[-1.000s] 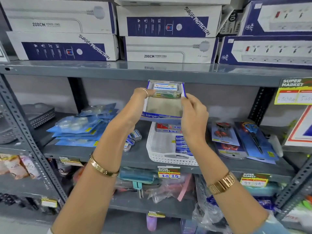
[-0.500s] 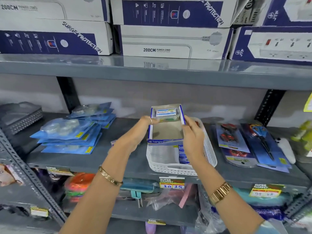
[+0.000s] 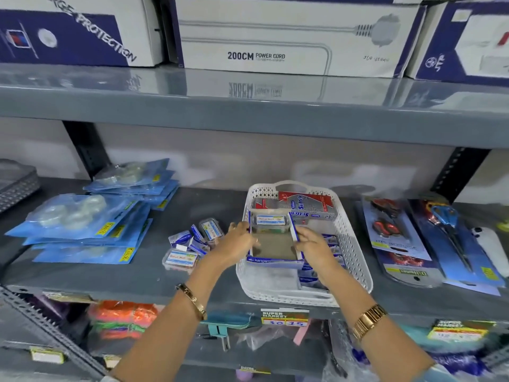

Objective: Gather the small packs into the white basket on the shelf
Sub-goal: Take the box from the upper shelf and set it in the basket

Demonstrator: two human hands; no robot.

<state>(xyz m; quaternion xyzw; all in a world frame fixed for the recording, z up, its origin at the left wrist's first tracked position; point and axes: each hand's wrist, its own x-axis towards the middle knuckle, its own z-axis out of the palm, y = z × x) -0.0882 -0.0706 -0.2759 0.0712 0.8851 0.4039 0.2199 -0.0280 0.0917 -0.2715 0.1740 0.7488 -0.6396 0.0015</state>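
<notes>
Both hands hold one open cardboard tray [image 3: 272,244] over the white basket [image 3: 355,244]: left hand [image 3: 237,245] pinches its 9 o'clock wall, right hand [image 3: 311,248] its 3 o'clock wall, hands apart by the tray's width. One small clear pack [image 3: 270,219] lies at the tray's 12 o'clock end; the rest of the tray floor is bare. Judgement: thin card, light, flexes if squeezed, so grip low on the side walls and keep it level or the pack slides. Basket already carries blue packs [image 3: 316,274] along its 3 o'clock side and a red-and-silver box [image 3: 305,206] at its 12 o'clock end; its 9 o'clock floor is bare. Basket's near rim sits close to the shelf [image 3: 137,274] front edge; avoid pushing it toward 6 o'clock. At 9 o'clock of the basket, a loose cluster of small packs [image 3: 192,244] lies on the shelf, clear reach. Likely light, slick plastic shells; take across the short sides. Farther toward 9 o'clock, stacked blue blister cards [image 3: 82,230]; toward 3 o'clock, carded scissors [image 3: 451,235]. Upper shelf [image 3: 248,106] caps the lift height.
</notes>
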